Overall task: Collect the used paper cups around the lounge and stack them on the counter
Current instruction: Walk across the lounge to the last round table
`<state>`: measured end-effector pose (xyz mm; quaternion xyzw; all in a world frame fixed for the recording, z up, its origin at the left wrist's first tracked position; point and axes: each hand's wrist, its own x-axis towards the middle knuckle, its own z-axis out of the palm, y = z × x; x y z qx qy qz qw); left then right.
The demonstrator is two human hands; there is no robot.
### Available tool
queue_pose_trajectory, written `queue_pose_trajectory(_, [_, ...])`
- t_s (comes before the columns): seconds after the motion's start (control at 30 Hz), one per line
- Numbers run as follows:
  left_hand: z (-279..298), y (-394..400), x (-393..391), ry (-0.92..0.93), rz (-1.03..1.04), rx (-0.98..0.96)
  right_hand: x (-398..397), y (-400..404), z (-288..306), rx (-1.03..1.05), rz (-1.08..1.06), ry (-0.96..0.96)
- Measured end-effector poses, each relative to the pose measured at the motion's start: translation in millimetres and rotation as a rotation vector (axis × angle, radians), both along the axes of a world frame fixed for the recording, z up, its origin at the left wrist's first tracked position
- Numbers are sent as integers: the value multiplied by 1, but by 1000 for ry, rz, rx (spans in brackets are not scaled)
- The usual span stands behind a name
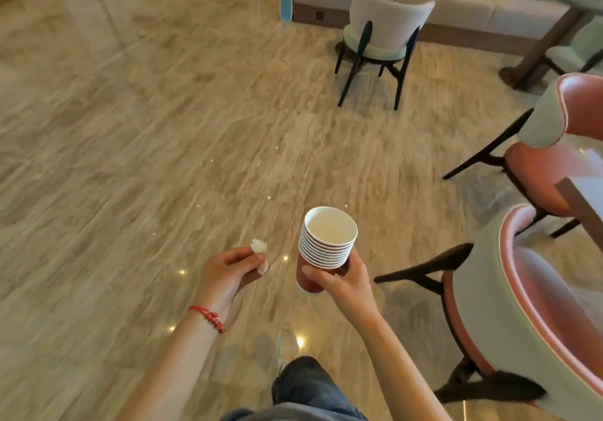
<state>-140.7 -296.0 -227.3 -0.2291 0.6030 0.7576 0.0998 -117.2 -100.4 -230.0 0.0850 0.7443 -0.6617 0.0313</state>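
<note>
The polished stone floor (163, 146) fills the left side, streaked beige and catching small spots of light. My left hand (228, 273) comes up from the lower left with a red cord bracelet (208, 317) on the wrist; its fingers are curled around a crumpled white tissue (259, 247), which pokes out above and below my fingertips. Just to the right of it, my right hand (342, 277) grips a stack of paper cups (326, 244) near the bottom, thumb across the front of the red outer cup and fingers wrapped behind. The stack is upright, tilted slightly toward me, with many white rims nested one in another and the top cup's pale inside showing. It is in the air in front of my body, above the floor. Below the hands, my leg in dark jeans (306, 384) and a light shoe (285, 345) step forward. Farther back stands a pale chair (385, 32) with dark legs in front of a beige sofa (456, 6). At the right edge are two chairs with pink seats (538, 306) and a table corner (584, 205) between them.
</note>
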Motion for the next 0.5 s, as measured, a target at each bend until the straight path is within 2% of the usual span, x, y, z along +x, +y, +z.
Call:
queue_pose_trajectory(0.23, [17,22,-154,7,33,9,-162,21,22,22,14,22])
queue_pose_trajectory(0.5, [7,27,-337,-26,13,41,-332,20,4,12,-18,-11])
